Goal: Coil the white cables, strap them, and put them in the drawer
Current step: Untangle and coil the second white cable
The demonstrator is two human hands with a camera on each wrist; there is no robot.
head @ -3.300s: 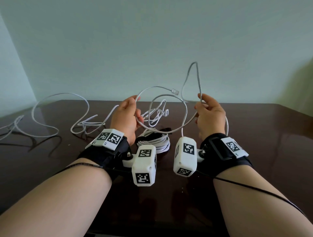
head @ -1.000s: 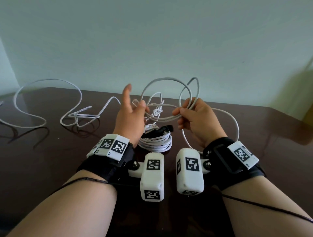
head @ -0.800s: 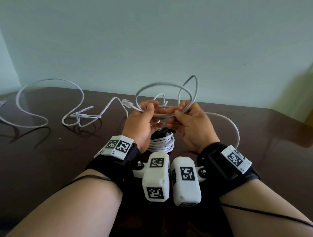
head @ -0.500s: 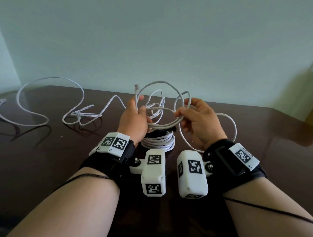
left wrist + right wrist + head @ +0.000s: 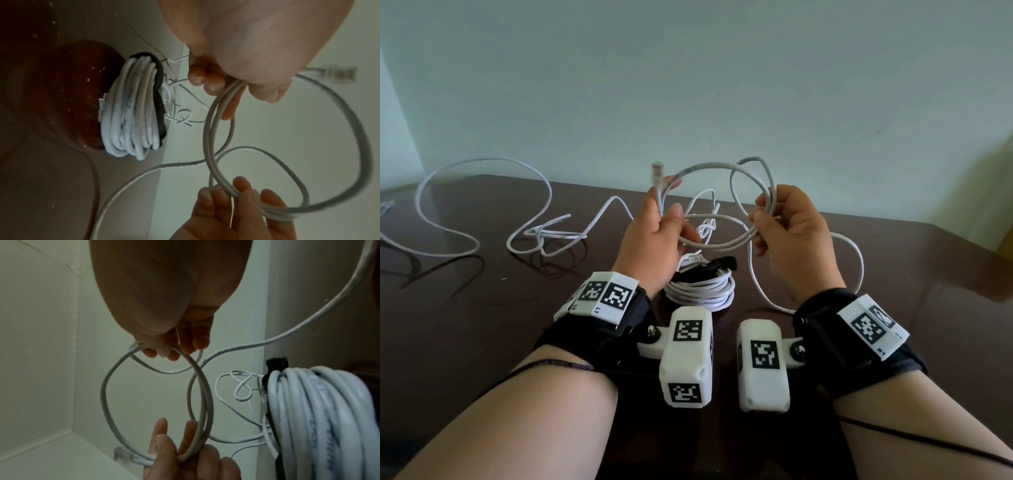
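Note:
I hold a white cable (image 5: 722, 240) in a few loops above the dark table (image 5: 482, 342). My left hand (image 5: 666, 205) pinches the loops on the left side, and the clear plug (image 5: 656, 171) sticks up past its fingers. My right hand (image 5: 763, 212) grips the same loops on the right. In the left wrist view the loops (image 5: 211, 129) run from the left hand (image 5: 226, 84) to the right hand (image 5: 236, 199). The cable's tail (image 5: 859, 260) arcs down to the table on the right. Below my hands lies a coiled white bundle (image 5: 705, 291) with a black strap (image 5: 719, 265).
Another loose white cable (image 5: 482, 212) sprawls over the left part of the table, with a small tangle (image 5: 705, 222) behind my hands. A pale wall (image 5: 688, 85) rises just behind the table's far edge. Bare tabletop lies to the right.
The loose cable has been gathered into loops between both hands. In the last half second the hands drew slightly apart and the plug end rose above the left fingers.

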